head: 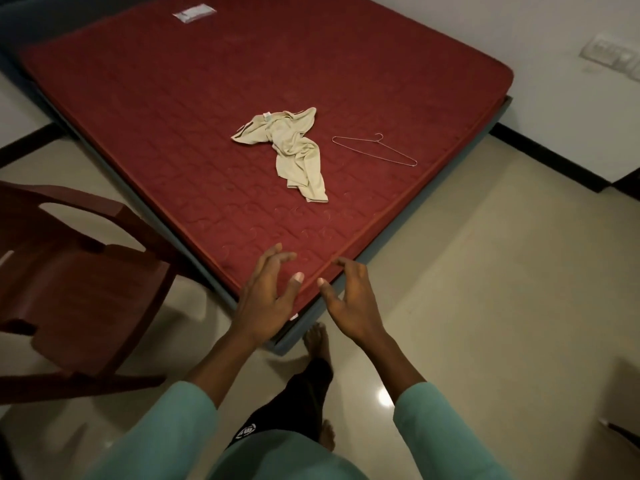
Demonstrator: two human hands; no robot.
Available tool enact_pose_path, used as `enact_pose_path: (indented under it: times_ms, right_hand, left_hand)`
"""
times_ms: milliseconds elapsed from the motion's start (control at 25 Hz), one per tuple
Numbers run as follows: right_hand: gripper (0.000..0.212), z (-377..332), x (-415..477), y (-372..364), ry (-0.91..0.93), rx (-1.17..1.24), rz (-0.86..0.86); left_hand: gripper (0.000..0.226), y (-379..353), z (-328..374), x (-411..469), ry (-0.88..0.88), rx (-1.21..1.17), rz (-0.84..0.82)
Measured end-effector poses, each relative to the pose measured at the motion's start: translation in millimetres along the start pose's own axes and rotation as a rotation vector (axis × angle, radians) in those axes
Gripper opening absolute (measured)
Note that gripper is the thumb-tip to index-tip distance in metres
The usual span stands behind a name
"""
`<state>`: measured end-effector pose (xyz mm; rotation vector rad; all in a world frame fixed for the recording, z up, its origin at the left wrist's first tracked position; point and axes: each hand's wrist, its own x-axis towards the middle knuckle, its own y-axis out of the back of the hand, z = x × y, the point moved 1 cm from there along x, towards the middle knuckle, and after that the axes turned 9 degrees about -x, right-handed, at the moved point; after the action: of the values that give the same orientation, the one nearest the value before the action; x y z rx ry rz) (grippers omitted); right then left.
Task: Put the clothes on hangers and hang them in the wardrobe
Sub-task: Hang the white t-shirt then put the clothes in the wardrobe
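Observation:
A crumpled beige garment [292, 150] lies near the middle of the red mattress [173, 116]. A thin wire hanger [375, 150] lies flat just to its right, apart from it. My left hand [266, 299] and my right hand [349, 303] hover side by side above the mattress's near corner, well short of the garment. Both have loosely spread fingers and hold nothing.
A dark red plastic chair [69, 289] stands at the left, close to the bed's edge. Beige tiled floor [485, 271] stretches to the right of the bed. A white wall with a switch panel [609, 57] is at the far right. My bare foot [317, 341] touches the bed frame.

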<state>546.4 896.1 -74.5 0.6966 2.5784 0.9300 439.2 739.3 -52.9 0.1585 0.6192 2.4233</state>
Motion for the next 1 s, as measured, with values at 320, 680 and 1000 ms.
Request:
enact_pose_path:
  times_ms: [320, 680, 1000]
  right_hand:
    - [0.056, 12.4, 186.1, 46.8, -0.056, -0.058, -0.092]
    - [0.041, 20.9, 344.4, 23.0, -0.295, 0.021, -0.473]
    - [0.066, 77.9, 497.1, -97.4, -0.506, -0.065, -0.504]
  left_hand:
    - [0.047, -32.6, -11.1, 185.5, 0.208, -0.074, 0.109]
    - [0.037, -45.4, -71.9, 318.8, 0.521, -0.225, 0.201]
    - [0.044, -96.9, -177.2, 431.7, 0.909, -0.378, 0.375]
